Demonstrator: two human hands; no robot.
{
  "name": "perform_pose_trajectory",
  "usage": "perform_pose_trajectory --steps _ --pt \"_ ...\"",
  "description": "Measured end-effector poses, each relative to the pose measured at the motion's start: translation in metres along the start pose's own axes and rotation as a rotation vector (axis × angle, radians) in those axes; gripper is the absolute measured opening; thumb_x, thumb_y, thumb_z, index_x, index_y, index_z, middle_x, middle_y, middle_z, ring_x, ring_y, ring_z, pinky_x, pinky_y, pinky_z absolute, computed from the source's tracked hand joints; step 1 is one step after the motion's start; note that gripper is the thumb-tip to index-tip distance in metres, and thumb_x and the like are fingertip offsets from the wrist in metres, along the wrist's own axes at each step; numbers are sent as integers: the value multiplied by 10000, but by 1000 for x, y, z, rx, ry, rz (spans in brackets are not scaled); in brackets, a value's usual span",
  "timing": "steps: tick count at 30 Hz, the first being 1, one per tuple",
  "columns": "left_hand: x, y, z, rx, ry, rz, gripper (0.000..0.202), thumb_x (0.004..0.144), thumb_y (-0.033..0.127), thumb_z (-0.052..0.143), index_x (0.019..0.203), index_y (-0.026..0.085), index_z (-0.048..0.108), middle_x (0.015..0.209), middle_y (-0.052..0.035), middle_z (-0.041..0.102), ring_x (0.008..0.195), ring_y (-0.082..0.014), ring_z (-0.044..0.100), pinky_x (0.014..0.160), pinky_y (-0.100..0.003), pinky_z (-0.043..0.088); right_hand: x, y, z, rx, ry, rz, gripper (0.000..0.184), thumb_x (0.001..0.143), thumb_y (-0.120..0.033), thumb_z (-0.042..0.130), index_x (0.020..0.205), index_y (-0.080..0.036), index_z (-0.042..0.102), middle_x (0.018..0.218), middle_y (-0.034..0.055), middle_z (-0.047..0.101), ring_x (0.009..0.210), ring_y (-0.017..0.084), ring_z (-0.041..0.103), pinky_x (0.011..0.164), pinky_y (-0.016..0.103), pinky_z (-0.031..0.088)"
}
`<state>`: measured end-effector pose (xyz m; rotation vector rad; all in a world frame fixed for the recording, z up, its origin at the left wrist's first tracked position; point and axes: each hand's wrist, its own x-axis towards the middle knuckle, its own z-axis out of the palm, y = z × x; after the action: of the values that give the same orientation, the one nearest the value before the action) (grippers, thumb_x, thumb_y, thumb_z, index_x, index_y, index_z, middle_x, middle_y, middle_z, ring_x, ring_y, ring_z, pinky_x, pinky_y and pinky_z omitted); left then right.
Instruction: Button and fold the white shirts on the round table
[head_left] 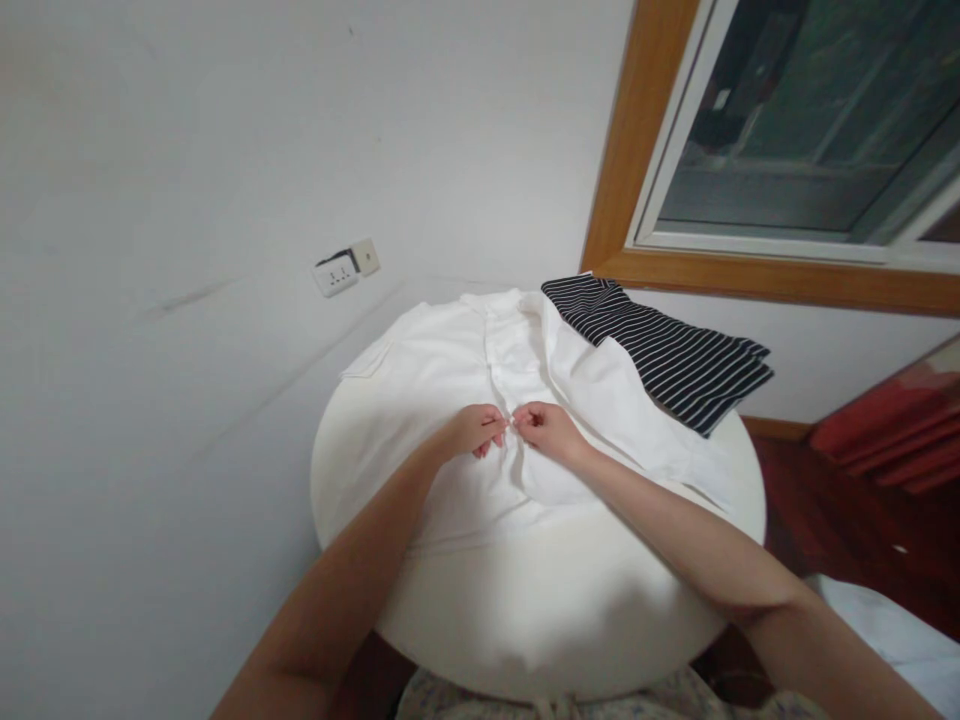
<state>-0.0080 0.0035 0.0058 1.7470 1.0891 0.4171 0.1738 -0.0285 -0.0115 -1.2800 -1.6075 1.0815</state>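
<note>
A white shirt (420, 380) lies spread on a round white table, its front strip running up the middle and its collar end toward the wall. One sleeve (630, 400) stretches out to the right. At the front strip, my left hand (477, 430) pinches the cloth between thumb and fingers. Close beside it, my right hand (546, 428) pinches the other side of the strip. My fingertips almost meet there. Any button between them is too small to make out.
Black-and-white striped cloth (667, 345) lies folded at the table's (540, 610) back right, partly under the shirt. A wall with a socket (335, 275) stands behind. A wood-framed window (750, 270) is at right, and white cloth (892, 630) is at lower right.
</note>
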Motion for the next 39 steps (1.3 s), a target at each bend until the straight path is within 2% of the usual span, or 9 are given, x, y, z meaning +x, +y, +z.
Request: perform_pose_trajectory --steps 5,9,13,20,27,31,34,39 --pt "3 -8 -2 -59 -37 3 341 779 490 555 721 156 528 574 16 605 368 -60 454 376 -192 372 -1 6 4 195 -8 95 197 666 -312 618 789 -159 633 533 -55 538 440 75 448 449 202 344" --pt "1 -7 -3 -64 -43 -2 354 765 507 573 738 155 540 621 9 621 395 -57 456 396 -196 382 2 -3 -6 346 -1 169 241 623 -337 690 773 -156 639 543 -58 537 460 62 429 469 197 339" --pt "0 -5 -3 -52 -33 -18 342 761 495 570 743 155 534 609 19 598 407 -61 454 406 -198 380 4 -9 -15 519 -24 231 287 596 -364 736 774 -155 652 577 -43 573 516 74 472 522 204 360" --pt "1 -6 -4 -70 -50 -32 336 756 492 541 730 156 531 586 35 548 405 -61 442 404 -199 359 -1 -10 -3 451 -102 235 250 600 -328 733 743 -133 669 549 -50 556 481 59 420 480 201 303" --pt "2 -7 -5 -72 -54 -37 318 747 475 541 726 159 521 588 38 519 418 -62 439 400 -194 366 1 -7 2 424 -48 226 224 618 -311 710 745 -133 658 492 -74 495 438 50 363 439 199 260" --pt "2 -7 -5 -86 -42 -23 321 742 479 556 731 161 514 583 44 493 427 -62 428 397 -189 353 3 -1 4 406 -47 219 197 646 -292 705 759 -134 668 512 -67 521 443 50 384 442 193 295" --pt "2 -8 -4 -79 -42 -16 338 744 498 555 748 161 521 593 45 490 434 -61 424 402 -191 352 4 1 3 403 -84 214 166 676 -272 696 769 -135 679 553 -50 561 486 59 450 471 183 364" --pt "1 -8 -5 -63 -45 -15 349 745 505 554 763 157 535 613 37 508 437 -66 432 408 -204 362 3 -3 -6 484 -232 247 127 709 -235 698 783 -133 679 694 9 659 650 88 591 602 192 499"
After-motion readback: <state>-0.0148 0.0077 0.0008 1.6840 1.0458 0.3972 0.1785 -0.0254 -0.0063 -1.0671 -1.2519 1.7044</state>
